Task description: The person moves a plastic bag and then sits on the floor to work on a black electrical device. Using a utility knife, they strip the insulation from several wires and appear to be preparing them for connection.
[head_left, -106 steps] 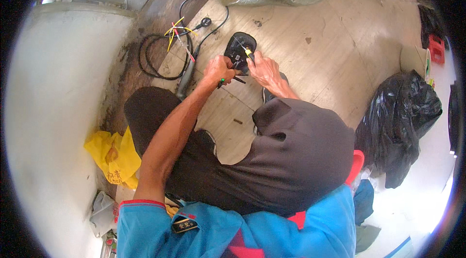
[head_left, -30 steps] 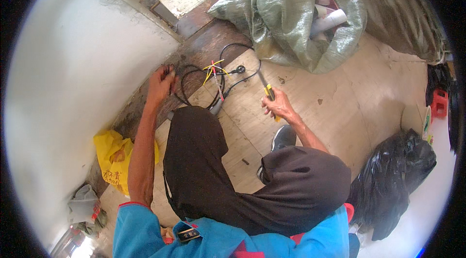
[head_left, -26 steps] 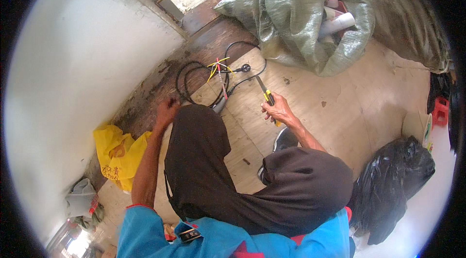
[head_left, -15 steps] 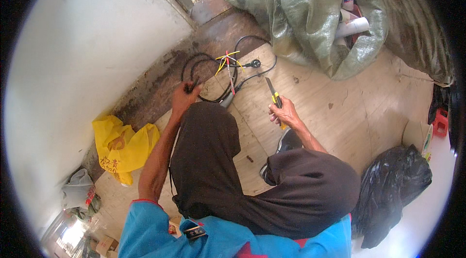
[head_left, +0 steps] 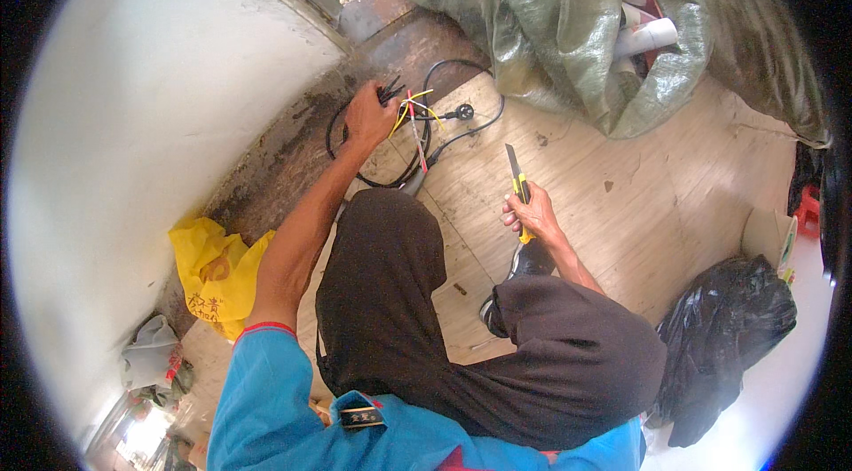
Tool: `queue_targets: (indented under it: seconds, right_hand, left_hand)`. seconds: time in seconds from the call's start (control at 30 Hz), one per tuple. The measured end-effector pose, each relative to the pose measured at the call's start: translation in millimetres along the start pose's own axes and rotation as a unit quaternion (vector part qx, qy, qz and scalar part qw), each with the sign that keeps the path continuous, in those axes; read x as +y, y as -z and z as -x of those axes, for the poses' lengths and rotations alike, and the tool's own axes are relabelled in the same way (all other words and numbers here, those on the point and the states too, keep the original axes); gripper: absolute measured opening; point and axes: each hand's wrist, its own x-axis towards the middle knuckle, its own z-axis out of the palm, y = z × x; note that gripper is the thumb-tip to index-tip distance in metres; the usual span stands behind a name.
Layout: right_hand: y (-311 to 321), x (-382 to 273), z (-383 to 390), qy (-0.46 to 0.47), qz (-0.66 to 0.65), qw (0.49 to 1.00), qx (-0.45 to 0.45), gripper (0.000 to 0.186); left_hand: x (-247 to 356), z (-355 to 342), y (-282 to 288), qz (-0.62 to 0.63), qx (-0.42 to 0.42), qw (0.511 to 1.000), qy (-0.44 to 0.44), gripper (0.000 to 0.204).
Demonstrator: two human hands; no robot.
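A bundle of black cable (head_left: pixel 390 94) is clasped in the left hand (head_left: pixel 368 116), the grip closed around it close to the foot of the white wall (head_left: pixel 133 116). Coloured wire ends (head_left: pixel 414 112), yellow, red and white, stick out just beside the hand, and the rest of the cable is looped on the wooden floor (head_left: pixel 621 196), ending in a small round black plug (head_left: pixel 463 111). A yellow-handled utility knife (head_left: pixel 518 187) is held in the right hand (head_left: pixel 530 215), the grip closed on the handle, with the blade pointed up and away from the body.

A large green woven sack (head_left: pixel 550 36) lies open on the floor beyond the cable; white rolled tubes (head_left: pixel 646 35) and a small box are seen inside its mouth. A black plastic bag (head_left: pixel 723 329) is bunched at the right, its contents hidden. A crumpled yellow bag (head_left: pixel 213 271) lies by the wall at the left.
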Motion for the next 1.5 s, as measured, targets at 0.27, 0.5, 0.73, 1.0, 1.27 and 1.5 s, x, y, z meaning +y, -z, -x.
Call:
queue_targets:
  seconds: [0.27,0.5,0.73,1.0,1.27,1.5]
  right_hand:
    - [4,7,1,0.001,-0.006,1.0,0.003,0.019]
    - [2,13,4,-0.009,-0.003,1.0,-0.005,0.021]
    - [3,12,4,-0.012,-0.004,1.0,-0.002,0.023]
    - [3,15,4,-0.004,0.006,1.0,-0.002,0.023]
    - [2,16,4,-0.002,-0.002,1.0,0.003,0.024]
    - [1,18,3,0.002,-0.021,1.0,0.009,0.022]
  left_hand:
    - [3,-10,-23,-0.015,-0.025,0.999,0.043,0.042]
    - [-7,-8,-25,0.015,-0.041,0.999,-0.028,0.037]
    - [-23,-11,-34,0.069,-0.056,0.97,-0.227,0.03]
    - [-18,-11,-41,0.077,-0.064,0.973,-0.206,0.037]
    - [-17,-14,-44,0.044,-0.063,0.981,-0.178,0.037]
    - [-13,-1,-40,0.081,-0.095,0.984,-0.127,0.035]
